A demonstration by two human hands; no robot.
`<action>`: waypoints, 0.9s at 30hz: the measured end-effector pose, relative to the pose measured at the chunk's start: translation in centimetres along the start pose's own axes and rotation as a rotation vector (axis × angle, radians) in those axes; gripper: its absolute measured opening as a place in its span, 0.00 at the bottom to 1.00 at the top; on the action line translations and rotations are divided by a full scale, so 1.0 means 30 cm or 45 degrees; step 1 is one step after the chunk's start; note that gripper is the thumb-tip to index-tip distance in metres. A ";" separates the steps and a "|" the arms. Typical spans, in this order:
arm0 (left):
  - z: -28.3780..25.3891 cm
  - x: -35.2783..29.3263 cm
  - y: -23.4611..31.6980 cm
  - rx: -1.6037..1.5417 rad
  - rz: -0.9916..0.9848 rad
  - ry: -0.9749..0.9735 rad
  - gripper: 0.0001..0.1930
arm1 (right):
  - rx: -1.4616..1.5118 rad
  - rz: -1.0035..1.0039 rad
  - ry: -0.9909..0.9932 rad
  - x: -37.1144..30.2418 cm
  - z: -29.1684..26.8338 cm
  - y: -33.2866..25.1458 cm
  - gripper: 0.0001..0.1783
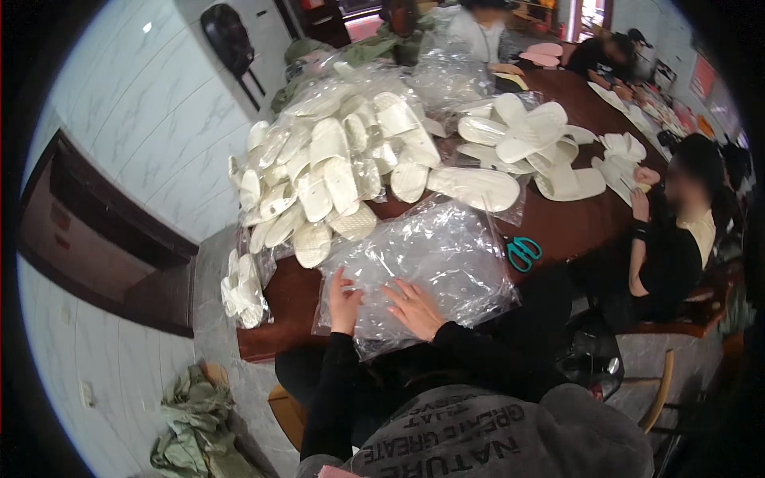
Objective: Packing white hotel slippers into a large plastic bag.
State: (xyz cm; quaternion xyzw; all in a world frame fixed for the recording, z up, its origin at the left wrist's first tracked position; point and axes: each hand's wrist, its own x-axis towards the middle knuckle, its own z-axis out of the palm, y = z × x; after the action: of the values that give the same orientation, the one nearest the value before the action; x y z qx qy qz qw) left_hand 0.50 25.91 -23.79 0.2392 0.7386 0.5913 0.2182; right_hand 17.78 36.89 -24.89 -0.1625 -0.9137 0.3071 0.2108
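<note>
Nearest to the camera is the grey top [510, 430] of the person, just behind both hands. Under the hands lies clear plastic [446, 267], spread on the desk [293, 315]; it looks like a stack of flat bags, but I cannot count the layers. Right hand [418, 311] rests on it with the palm down and the fingers spread, perhaps because such slippery film slides easily. Left hand [345, 307] is at the near left part of the plastic, its fingers pointing forward and the thumb apart from them; I cannot tell whether it pinches an edge or only touches.

Ahead of the left hand is a high pile of white slippers [327, 167], many in clear wrapping, heaped probably to leave the near side for handling the plastic. To the left of this hand, at the border of the desk, is a small bundle of white slippers [245, 291]. To the right and forward of the right hand, the teal scissors [523, 253] lie just beside the plastic, perhaps for easy reach. Farther that way are loose slippers [530, 135], and beyond them a co-worker's hand [641, 195] is at another white slipper [617, 167].
</note>
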 end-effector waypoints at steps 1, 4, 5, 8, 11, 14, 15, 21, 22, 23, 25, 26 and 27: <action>-0.016 0.019 0.007 -0.098 0.116 -0.018 0.36 | -0.005 0.022 0.019 0.004 -0.013 -0.003 0.28; -0.141 0.069 -0.017 0.109 0.253 -0.014 0.35 | -0.133 -0.065 0.086 0.012 -0.051 -0.012 0.29; -0.208 0.078 -0.056 0.159 0.256 0.049 0.34 | -0.250 -0.055 0.104 0.021 -0.051 -0.012 0.29; -0.224 0.088 -0.033 0.452 0.301 0.054 0.34 | -0.345 0.036 0.111 -0.001 -0.029 0.077 0.31; -0.143 0.035 0.081 0.805 0.763 0.229 0.32 | -0.357 0.126 0.054 -0.010 0.008 0.108 0.31; 0.029 -0.088 0.155 1.572 0.721 0.089 0.31 | -0.360 0.121 0.022 -0.014 0.006 0.079 0.32; 0.035 -0.099 0.135 1.582 0.714 0.110 0.31 | -0.352 0.104 -0.027 0.001 -0.007 0.065 0.32; -0.028 -0.061 -0.081 1.599 0.377 -0.010 0.38 | -0.533 0.091 -0.048 0.019 -0.056 0.112 0.33; -0.028 -0.050 -0.087 1.595 0.385 -0.013 0.38 | -0.530 0.131 -0.079 0.022 -0.061 0.135 0.33; -0.029 -0.039 -0.093 1.551 0.319 -0.071 0.38 | -0.535 0.138 -0.073 0.025 -0.059 0.150 0.33; -0.057 -0.025 -0.089 1.516 0.299 -0.144 0.41 | -0.436 0.177 -0.107 0.019 -0.061 0.163 0.32; -0.084 -0.014 -0.099 1.514 0.315 -0.167 0.41 | -0.441 0.201 -0.097 0.013 -0.070 0.181 0.32; -0.118 0.001 -0.106 1.241 0.502 0.062 0.41 | -0.159 0.172 -0.021 0.013 -0.080 0.203 0.31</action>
State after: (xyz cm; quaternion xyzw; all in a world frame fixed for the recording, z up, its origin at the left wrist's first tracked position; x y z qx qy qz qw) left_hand -1.96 22.60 -26.18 0.4335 0.8738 0.2145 -0.0509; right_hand 19.62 42.86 -26.86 -0.2341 -0.9197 0.2644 0.1717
